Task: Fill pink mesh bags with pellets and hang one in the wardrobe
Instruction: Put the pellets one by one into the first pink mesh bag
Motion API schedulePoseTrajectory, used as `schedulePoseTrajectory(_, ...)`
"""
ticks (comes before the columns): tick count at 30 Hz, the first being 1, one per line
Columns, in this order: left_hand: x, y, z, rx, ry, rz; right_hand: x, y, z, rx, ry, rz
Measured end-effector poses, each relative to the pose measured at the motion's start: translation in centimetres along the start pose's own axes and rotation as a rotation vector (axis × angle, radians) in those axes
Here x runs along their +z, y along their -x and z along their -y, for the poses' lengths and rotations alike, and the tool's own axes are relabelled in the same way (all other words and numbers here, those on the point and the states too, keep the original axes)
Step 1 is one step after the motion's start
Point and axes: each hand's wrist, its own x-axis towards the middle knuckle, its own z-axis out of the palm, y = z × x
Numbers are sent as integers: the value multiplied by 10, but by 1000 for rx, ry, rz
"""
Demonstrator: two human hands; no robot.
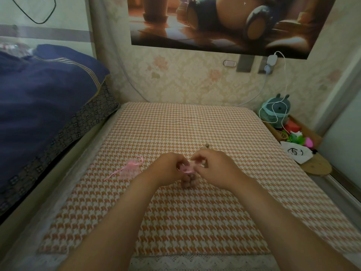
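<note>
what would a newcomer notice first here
Mid-frame, over the orange houndstooth mat, the left hand and right hand pinch a pink mesh bag, brownish at its bottom. A second pink bag lies flat on the mat to their left. A big cartoon poster hangs on the wall above.

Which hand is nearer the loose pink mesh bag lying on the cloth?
Left. The left hand is just right of the loose pink mesh bag, not touching it; the right hand is farther right. Both grip the filled bag.
</note>
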Motion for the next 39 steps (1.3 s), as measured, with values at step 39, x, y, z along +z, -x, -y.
schedulePoseTrajectory(39,-15,23,31,-471,648,-72,6,10,-24,669,-563,101)
